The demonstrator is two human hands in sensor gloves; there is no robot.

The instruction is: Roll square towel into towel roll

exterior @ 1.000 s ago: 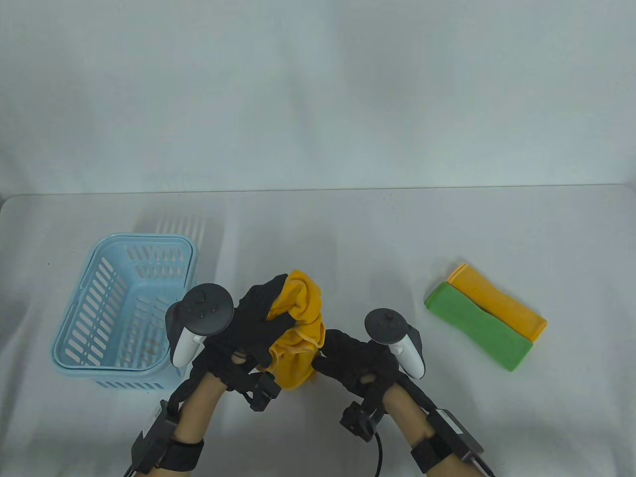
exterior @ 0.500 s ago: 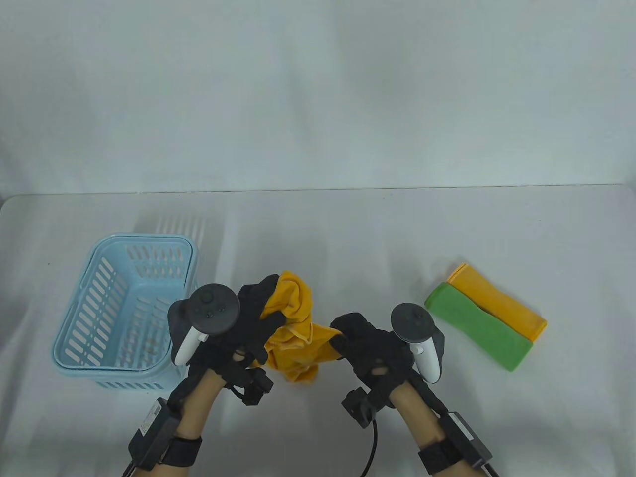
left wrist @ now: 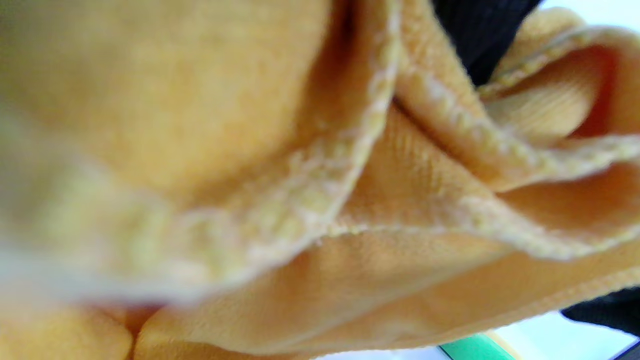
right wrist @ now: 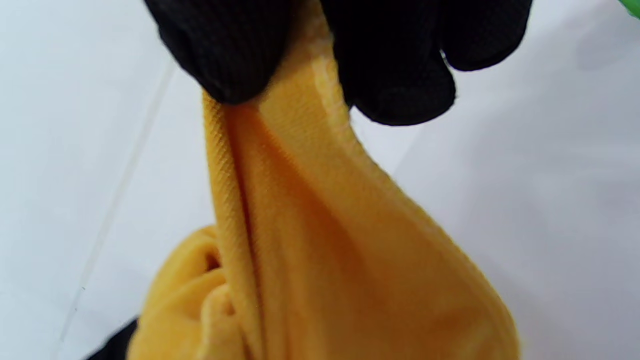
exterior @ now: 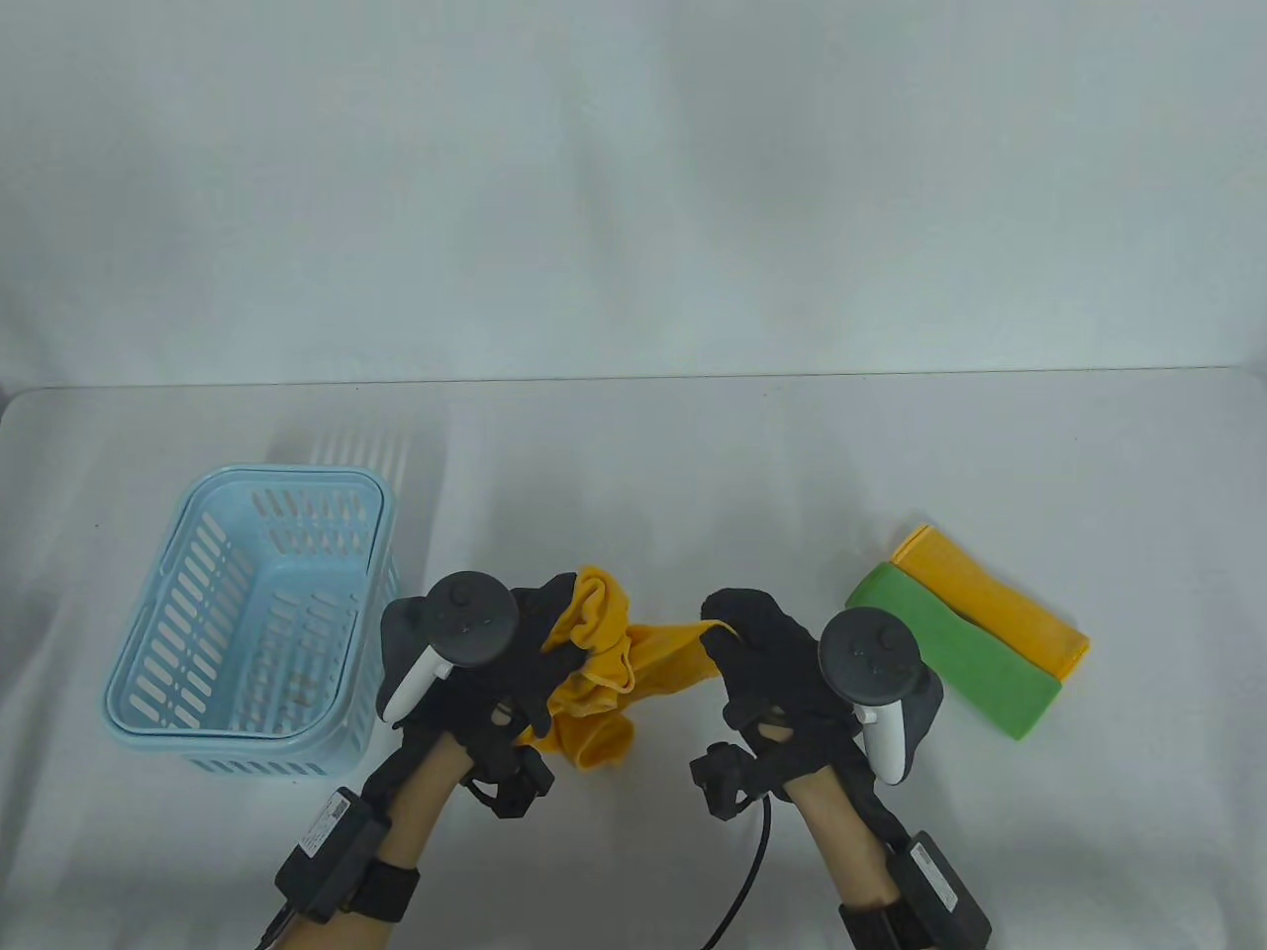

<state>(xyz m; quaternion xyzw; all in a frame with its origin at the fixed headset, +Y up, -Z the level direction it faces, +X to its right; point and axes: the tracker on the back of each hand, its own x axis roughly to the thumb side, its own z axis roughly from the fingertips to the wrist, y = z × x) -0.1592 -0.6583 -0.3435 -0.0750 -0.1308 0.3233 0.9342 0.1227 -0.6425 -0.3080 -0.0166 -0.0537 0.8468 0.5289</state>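
Observation:
A crumpled yellow towel (exterior: 604,683) hangs between both hands above the table's front middle. My left hand (exterior: 539,643) grips its bunched part from the left. My right hand (exterior: 737,633) pinches an edge of it and holds a strip taut to the right. In the left wrist view the yellow towel (left wrist: 320,200) fills the frame, its stitched hems folded over each other. In the right wrist view my right hand's fingertips (right wrist: 390,85) pinch the yellow towel (right wrist: 320,240) at the top, and the cloth fans out below them.
A light blue slotted basket (exterior: 247,618) stands at the left, close to my left hand. Two folded towels lie at the right, a green one (exterior: 950,648) in front of a yellow one (exterior: 990,599). The white table edge (exterior: 633,381) runs behind.
My right hand has moved right and slightly away, drawing a strip of the yellow towel out from the bunch. My left hand, still gripping the bunch, has shifted a little right.

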